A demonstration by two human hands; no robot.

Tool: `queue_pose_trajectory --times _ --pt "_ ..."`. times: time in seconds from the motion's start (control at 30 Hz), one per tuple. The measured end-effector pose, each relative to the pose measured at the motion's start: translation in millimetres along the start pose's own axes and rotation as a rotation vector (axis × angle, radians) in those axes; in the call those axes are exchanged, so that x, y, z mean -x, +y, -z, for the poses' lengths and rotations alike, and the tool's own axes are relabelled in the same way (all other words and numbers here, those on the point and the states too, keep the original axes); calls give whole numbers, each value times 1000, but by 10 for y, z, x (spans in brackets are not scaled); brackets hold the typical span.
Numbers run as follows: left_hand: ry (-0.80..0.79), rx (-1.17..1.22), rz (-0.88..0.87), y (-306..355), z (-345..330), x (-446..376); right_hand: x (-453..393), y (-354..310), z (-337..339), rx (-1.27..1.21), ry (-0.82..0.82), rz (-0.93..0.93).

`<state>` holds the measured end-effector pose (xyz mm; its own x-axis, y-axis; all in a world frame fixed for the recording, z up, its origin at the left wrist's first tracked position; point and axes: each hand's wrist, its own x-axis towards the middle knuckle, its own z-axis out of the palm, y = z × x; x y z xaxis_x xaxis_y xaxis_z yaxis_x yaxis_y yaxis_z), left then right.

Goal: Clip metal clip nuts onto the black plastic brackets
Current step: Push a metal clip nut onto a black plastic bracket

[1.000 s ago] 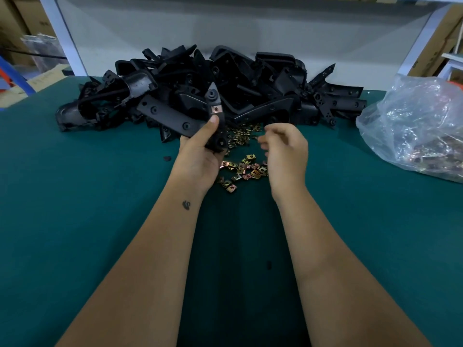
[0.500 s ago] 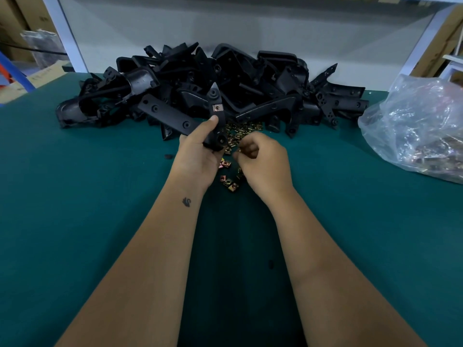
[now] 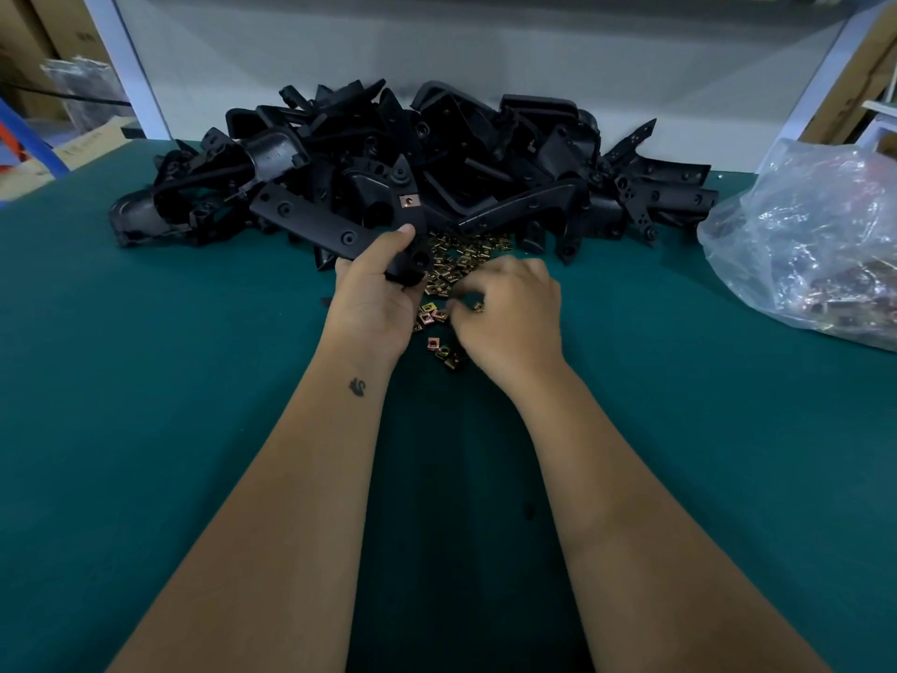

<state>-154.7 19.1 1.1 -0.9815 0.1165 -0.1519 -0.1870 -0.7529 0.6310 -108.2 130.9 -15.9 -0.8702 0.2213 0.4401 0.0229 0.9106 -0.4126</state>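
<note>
The left hand [image 3: 376, 296] has its grip around a black plastic bracket [image 3: 406, 221], matte and pointed, standing upright above the green surface [image 3: 145, 381] with one coppery clip nut [image 3: 408, 201] seated on it. Just right, the right hand [image 3: 509, 318] curls over the loose brass-coloured clip nuts [image 3: 449, 279]; I cannot tell whether its grip holds one. Farther back lies the bracket pile [image 3: 437, 153].
</note>
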Motion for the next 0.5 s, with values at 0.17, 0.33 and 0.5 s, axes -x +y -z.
queue_pose_trajectory --times 0.17,0.33,0.5 --pt "-36 1 11 -31 -19 12 -2 -8 -84 92 -82 31" --pt "-56 7 25 -49 -17 2 5 -16 -15 -366 55 -124" --pt "-12 9 17 -11 15 -33 -14 42 24 -480 116 -226"
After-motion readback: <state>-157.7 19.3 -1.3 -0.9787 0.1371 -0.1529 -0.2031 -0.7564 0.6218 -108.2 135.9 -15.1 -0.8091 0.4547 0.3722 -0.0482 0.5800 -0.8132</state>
